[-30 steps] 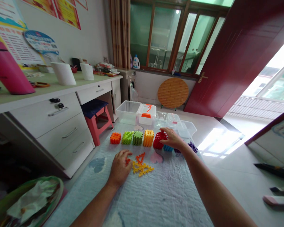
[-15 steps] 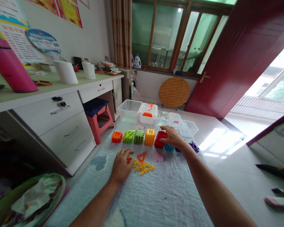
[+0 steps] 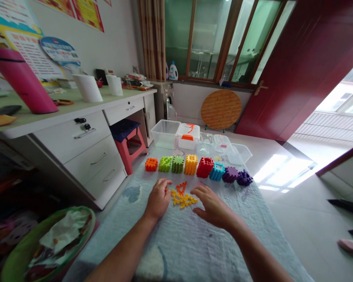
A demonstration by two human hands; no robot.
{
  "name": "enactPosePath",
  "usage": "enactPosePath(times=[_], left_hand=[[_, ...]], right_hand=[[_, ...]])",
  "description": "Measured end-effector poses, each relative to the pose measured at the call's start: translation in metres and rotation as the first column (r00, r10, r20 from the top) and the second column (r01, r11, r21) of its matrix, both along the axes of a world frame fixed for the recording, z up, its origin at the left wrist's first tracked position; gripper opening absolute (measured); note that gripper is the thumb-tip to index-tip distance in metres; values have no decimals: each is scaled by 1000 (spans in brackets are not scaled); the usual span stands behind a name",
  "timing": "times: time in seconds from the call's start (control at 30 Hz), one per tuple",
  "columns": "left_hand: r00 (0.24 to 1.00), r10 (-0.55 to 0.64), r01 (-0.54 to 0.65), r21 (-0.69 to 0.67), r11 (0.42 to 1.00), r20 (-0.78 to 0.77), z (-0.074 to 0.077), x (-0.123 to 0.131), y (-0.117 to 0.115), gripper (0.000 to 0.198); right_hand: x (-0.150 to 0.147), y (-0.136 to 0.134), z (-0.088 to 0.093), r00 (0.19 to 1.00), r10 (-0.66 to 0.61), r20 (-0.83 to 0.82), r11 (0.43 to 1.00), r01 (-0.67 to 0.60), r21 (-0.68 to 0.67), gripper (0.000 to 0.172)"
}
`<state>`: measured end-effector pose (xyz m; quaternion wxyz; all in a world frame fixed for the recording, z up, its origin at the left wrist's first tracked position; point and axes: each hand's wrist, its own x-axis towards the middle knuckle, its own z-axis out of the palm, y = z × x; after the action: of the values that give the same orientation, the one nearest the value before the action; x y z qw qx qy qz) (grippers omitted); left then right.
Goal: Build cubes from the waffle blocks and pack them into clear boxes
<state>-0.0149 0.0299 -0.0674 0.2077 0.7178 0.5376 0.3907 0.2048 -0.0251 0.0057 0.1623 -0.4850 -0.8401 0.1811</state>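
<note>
A row of several plastic puzzle cubes stands on a pale blue mat [image 3: 194,239]: orange [image 3: 151,164], two green [image 3: 171,164], yellow [image 3: 191,164], red [image 3: 205,167], blue [image 3: 217,171] and two purple [image 3: 237,176]. In front of the row lie flat yellow pieces [image 3: 183,199] and an orange triangular piece [image 3: 181,187]. My left hand [image 3: 159,198] rests on the mat just left of these pieces, fingers curled down onto a small red-orange piece. My right hand [image 3: 212,206] hovers just right of the yellow pieces, fingers spread, holding nothing.
Clear plastic boxes [image 3: 165,133] and a white box with an orange latch [image 3: 188,136] stand behind the cubes. A white desk with drawers [image 3: 85,145] and a pink stool [image 3: 128,145] are left. A green basket [image 3: 44,243] sits at lower left. A red door [image 3: 297,70] stands right.
My right hand has let go of the red cube and drawn back toward me to beside the yellow pieces. The blue and purple cubes now show. My left hand has stayed put.
</note>
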Motion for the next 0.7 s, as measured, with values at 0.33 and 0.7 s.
enactPosePath(times=[0.33,0.7], left_hand=[[962,-82,109,-91,990,259,1,0,1,30],[913,-330,351,49,935,-240,22,6,-24,39]], right_hand=[[-3,9,-56,988,-132,-81,991,131,-20,38],[21,17,-62,848,-338,-409,941,304,-147,18]])
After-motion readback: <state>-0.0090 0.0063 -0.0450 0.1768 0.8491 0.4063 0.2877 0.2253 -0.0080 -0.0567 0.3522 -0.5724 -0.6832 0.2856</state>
